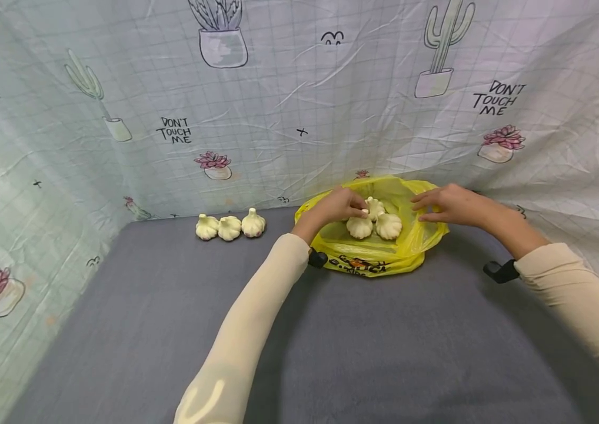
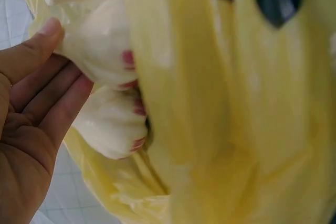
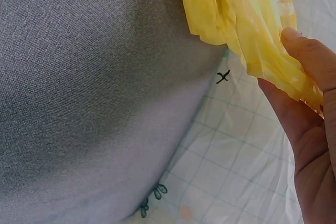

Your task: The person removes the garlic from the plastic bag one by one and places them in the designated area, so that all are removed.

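A yellow plastic bag (image 1: 411, 250) lies with its mouth spread wide, and three white garlic bulbs sit inside it. My left hand (image 1: 338, 207) reaches in over the bag's left rim. Its thumb and fingers pinch the neck of the front-left garlic bulb (image 1: 359, 228); in the left wrist view this bulb (image 2: 102, 38) shows pink marks at its base. Beside it are the front-right bulb (image 1: 389, 226) and the rear bulb (image 1: 375, 207). At the bag's right rim, my right hand (image 1: 450, 204) holds the plastic between thumb and fingers, as the right wrist view shows.
Three more garlic bulbs (image 1: 229, 228) stand in a row on the grey table (image 1: 172, 330), left of the bag. Behind the table hangs a pale curtain (image 1: 289, 94) printed with potted plants and lettering, close to the bag's back edge.
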Motion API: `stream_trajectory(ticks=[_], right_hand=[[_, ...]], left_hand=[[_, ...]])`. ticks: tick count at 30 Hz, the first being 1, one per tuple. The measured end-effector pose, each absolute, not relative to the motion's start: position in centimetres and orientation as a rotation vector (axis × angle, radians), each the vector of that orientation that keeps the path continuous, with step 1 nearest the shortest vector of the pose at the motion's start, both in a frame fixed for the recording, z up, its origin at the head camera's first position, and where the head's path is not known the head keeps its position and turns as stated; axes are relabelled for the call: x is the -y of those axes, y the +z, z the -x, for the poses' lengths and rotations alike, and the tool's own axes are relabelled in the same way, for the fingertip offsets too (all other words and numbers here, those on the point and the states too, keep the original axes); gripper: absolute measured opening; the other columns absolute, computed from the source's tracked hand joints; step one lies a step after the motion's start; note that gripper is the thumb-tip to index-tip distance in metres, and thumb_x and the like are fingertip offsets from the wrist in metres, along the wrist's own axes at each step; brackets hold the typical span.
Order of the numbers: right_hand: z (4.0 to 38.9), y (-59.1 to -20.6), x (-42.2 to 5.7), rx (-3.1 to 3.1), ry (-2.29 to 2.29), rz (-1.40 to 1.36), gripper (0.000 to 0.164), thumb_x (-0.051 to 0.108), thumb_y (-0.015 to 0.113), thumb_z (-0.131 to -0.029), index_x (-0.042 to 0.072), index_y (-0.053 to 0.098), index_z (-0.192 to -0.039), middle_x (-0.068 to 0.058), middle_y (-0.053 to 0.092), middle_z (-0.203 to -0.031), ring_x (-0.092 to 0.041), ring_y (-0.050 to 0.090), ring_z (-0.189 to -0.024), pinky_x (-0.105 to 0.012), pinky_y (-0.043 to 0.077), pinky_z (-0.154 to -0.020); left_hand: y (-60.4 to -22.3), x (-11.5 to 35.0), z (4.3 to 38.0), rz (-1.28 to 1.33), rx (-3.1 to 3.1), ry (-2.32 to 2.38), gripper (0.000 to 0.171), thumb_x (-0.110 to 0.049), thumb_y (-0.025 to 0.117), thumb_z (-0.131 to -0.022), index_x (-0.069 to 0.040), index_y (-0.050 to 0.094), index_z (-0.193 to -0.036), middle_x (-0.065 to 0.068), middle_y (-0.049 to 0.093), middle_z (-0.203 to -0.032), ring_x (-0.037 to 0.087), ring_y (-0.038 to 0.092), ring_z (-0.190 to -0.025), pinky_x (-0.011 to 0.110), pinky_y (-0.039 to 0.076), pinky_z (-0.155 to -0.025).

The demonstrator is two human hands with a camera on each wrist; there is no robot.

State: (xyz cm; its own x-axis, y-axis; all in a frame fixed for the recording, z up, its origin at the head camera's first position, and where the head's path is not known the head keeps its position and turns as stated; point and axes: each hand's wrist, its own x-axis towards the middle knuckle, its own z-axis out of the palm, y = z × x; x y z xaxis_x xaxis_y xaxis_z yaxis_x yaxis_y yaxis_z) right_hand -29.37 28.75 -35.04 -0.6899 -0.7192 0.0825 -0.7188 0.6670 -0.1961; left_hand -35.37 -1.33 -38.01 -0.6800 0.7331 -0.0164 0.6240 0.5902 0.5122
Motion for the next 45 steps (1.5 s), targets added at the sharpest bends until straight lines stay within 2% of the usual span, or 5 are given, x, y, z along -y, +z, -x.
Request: stream_trajectory(ticks=[6, 18, 33, 38, 45], right_hand=[[29.4, -35.2, -28.8, -2.865, -0.347, 1.223, 0.032, 0.018, 0.074, -0.095, 0.001, 0.073, -0.123, -0.021, 0.065, -0.133, 0.001, 0.051, -0.058, -0.031, 0.052, -0.064], [29.3, -35.3, -29.0, -2.859, -0.393, 1.259, 0.030, 0.016, 0.075, -0.094, 0.003, 0.074, -0.121, -0.021, 0.066, -0.131, 0.000, 0.058, -0.060, -0.028, 0.053, -0.061], [28.9, -35.4, -29.5, -2.882, -0.403, 1.317, 0.031, 0.015, 0.076, -0.093, 0.002, 0.074, -0.121, -0.021, 0.067, -0.129, 0.003, 0.048, -0.056, -0.026, 0.049, -0.058], [29.0, -35.6, -29.6, -2.891, -0.402, 1.305, 0.031, 0.016, 0.076, -0.093, 0.002, 0.074, -0.121, -0.020, 0.068, -0.129, 0.003, 0.054, -0.059, -0.027, 0.052, -0.060], [29.0, -35.6, -29.8, -2.895, -0.414, 1.325, 0.032, 0.014, 0.077, -0.092, 0.001, 0.074, -0.121, -0.021, 0.068, -0.128, 0.001, 0.061, -0.061, -0.028, 0.055, -0.060]], left_hand=[[-38.0, 3.1, 33.8, -1.157, -2.643, 0.826, 0.027, -0.021, 0.065, -0.101, -0.007, 0.075, -0.123, 0.005, 0.073, -0.121, 0.017, 0.068, -0.109, 0.027, 0.054, -0.090], [-35.4, 7.3, 30.3, -1.109, -2.746, 1.039, 0.030, -0.021, 0.069, -0.098, -0.007, 0.074, -0.124, 0.006, 0.074, -0.121, 0.017, 0.071, -0.106, 0.027, 0.057, -0.088], [-34.4, 10.1, 28.3, -1.161, -2.824, 1.079, 0.023, -0.016, 0.071, -0.096, -0.008, 0.078, -0.117, 0.007, 0.077, -0.111, 0.016, 0.074, -0.097, 0.025, 0.058, -0.083], [-34.8, 10.7, 27.9, -1.198, -2.840, 1.066, 0.022, -0.014, 0.071, -0.096, -0.005, 0.077, -0.116, 0.008, 0.077, -0.109, 0.017, 0.074, -0.096, 0.027, 0.058, -0.083], [-34.7, 11.7, 27.3, -1.151, -2.870, 1.045, 0.022, -0.014, 0.071, -0.097, -0.008, 0.077, -0.117, 0.005, 0.077, -0.108, 0.015, 0.073, -0.096, 0.028, 0.058, -0.083]])
